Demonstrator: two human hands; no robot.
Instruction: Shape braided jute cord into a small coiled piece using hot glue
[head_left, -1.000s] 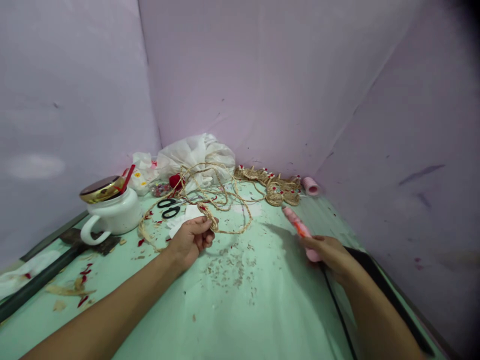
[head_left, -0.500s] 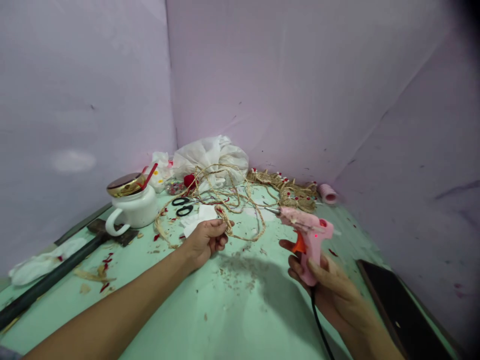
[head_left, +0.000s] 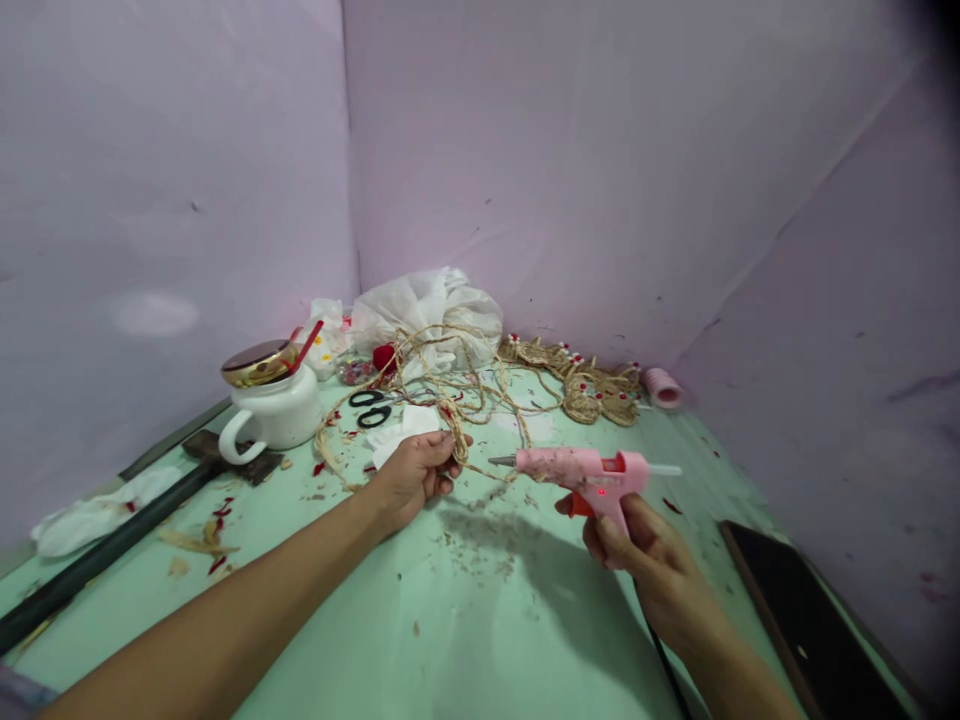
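Between the thumb and fingers of my left hand (head_left: 420, 475) is a small coil of braided straw cord (head_left: 456, 432), held just over the table. From it a long loose length of the same cord (head_left: 424, 345) loops back across the tabletop. My right hand (head_left: 637, 545) is wrapped round the handle of a pink hot glue gun (head_left: 570, 468), whose small red light is lit. Its metal nozzle points left at the coil, with a short gap between them. A clear glue stick (head_left: 665, 470) sticks out of the gun's back. Black-handled scissors (head_left: 371, 408) lie behind my left hand.
On the left stand a white mug (head_left: 277, 410) with a gold lid and a hammer (head_left: 172, 500). Finished cord pieces (head_left: 592, 390), a pink spool (head_left: 662, 388) and a white plastic bag (head_left: 427, 310) line the back. A dark flat slab (head_left: 802, 610) lies right.
My right hand has brought the glue gun left and down, turning it more level, so its nozzle is closer to the coil. My left hand keeps its grip on the cord.
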